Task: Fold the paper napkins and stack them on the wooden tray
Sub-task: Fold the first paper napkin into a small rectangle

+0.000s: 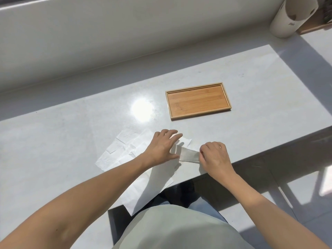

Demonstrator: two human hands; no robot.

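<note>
Several white paper napkins lie on the pale counter near its front edge. One unfolded napkin (117,150) lies to the left, and another (152,187) hangs partly over the counter edge under my left forearm. My left hand (162,147) presses flat, fingers spread, on a napkin (188,154) between my hands. My right hand (214,156) pinches the right edge of that napkin, lifting a flap of it toward the left. The wooden tray (198,100) sits bare beyond my hands, slightly right.
A white cylindrical container (289,17) stands at the far right corner beside a wooden item (312,27). A raised ledge runs along the back. The counter's front edge drops to a tiled floor at right. Sun glare marks the counter left of the tray.
</note>
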